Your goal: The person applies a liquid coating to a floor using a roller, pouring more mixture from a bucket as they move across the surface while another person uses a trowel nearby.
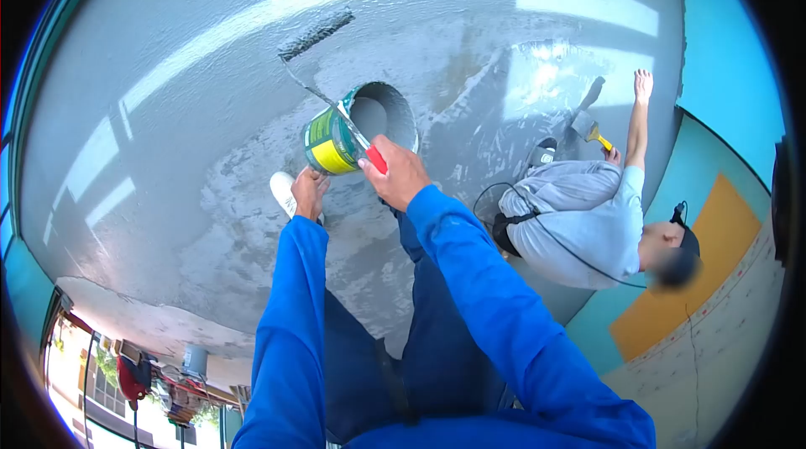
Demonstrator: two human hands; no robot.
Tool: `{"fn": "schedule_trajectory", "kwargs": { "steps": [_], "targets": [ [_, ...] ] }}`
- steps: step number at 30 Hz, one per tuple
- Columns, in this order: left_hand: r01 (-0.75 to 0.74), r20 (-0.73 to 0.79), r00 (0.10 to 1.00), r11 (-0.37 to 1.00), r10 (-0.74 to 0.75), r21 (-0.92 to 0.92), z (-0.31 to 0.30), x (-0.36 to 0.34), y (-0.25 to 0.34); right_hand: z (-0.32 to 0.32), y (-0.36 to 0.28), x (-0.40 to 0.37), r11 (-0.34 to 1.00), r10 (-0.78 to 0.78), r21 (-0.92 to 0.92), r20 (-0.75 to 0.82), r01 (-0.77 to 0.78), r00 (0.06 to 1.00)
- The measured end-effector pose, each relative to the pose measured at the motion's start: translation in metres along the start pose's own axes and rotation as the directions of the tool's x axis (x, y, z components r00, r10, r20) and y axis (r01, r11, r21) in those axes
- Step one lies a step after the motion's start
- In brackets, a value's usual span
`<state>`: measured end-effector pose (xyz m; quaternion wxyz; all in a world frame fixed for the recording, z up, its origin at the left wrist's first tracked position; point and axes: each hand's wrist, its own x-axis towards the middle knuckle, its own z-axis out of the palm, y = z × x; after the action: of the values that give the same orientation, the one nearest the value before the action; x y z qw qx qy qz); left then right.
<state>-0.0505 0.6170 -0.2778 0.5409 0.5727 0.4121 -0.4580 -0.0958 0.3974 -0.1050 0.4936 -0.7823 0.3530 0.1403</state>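
Observation:
A green and yellow bucket [332, 143] is tilted, its mouth showing grey paint inside. My left hand [310, 193] is closed on the bucket's lower edge. In my right hand [396, 173] is the red handle of a paint roller [317, 34], fingers wrapped round it. The roller's metal frame crosses the bucket's side, and its grey, paint-coated sleeve rests on or just over the floor [252, 54] beyond the bucket; contact is hard to tell.
A co-worker [579, 222] crouches at the right, holding a yellow-handled brush [591, 130] near the floor, the other arm stretched out. A teal and orange wall [684, 268] stands behind them. Assorted items [176, 382] lie at the lower left.

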Motion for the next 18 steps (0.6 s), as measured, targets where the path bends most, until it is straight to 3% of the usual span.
{"fn": "schedule_trajectory", "kwargs": {
  "steps": [2, 10, 15, 18],
  "targets": [
    [0.049, -0.058, 0.997, 0.998, -0.052, -0.042, 0.015, 0.012, -0.011, -0.009, 0.012, 0.010, 0.999, 0.038, -0.029, -0.007, -0.038, 0.999],
    [0.055, -0.042, 0.997, 0.996, -0.058, -0.066, 0.052, 0.011, -0.017, -0.013, 0.027, 0.035, 0.987, 0.021, -0.157, 0.005, -0.020, 1.000],
    [0.070, -0.035, 0.997, 0.993, -0.074, -0.098, 0.027, 0.011, -0.017, 0.009, 0.024, 0.037, 0.974, 0.059, -0.225, 0.086, -0.038, 0.995],
    [0.045, -0.124, 0.991, 0.993, -0.059, -0.109, -0.002, 0.014, -0.016, 0.040, 0.023, 0.036, 0.977, 0.081, -0.206, 0.097, -0.060, 0.992]
  ]
}}
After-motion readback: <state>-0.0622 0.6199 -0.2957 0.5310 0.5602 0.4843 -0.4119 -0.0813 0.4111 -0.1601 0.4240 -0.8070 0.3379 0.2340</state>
